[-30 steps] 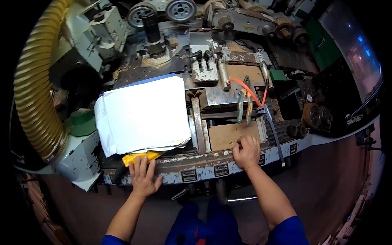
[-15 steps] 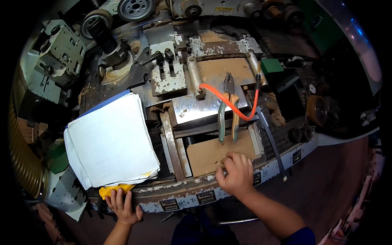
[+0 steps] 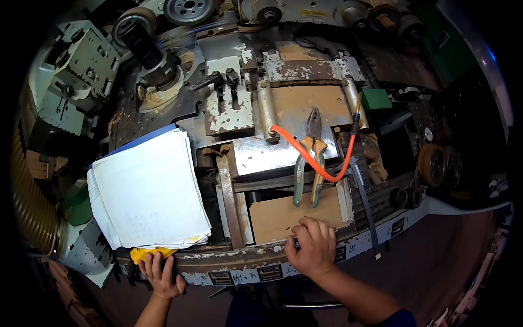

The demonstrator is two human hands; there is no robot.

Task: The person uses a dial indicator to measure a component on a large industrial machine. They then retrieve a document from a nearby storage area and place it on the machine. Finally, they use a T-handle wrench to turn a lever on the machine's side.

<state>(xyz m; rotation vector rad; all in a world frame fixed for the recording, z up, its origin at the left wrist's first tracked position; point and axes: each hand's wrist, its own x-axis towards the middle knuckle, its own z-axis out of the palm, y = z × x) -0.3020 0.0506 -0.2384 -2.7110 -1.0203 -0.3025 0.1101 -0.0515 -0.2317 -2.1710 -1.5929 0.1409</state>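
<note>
My left hand (image 3: pixel 162 277) rests at the machine's front edge, its fingers extended over a yellow cloth (image 3: pixel 147 254). The cloth pokes out from under a thick stack of white papers (image 3: pixel 150 191) on a blue folder. My right hand (image 3: pixel 313 248) is at the near edge of a brown board (image 3: pixel 272 220), fingers curled and bent together; whatever they might hold is hidden. Beyond it, pliers (image 3: pixel 313 143) with green and orange handles lie with jaws pointing away. An orange hose (image 3: pixel 305 155) loops across the handles.
A caliper-like metal tool (image 3: pixel 362 199) lies right of the board, its end past the front edge. Behind stand a metal cylinder (image 3: pixel 267 111), a white-painted clamp block (image 3: pixel 229 103) with two bolts and a black motor-like column (image 3: pixel 143 46). A ribbed yellow duct (image 3: pixel 32 201) runs along the left.
The view has shifted slightly, so the machine sits lower and further right in the picture. Both hands keep about the same places and poses.
</note>
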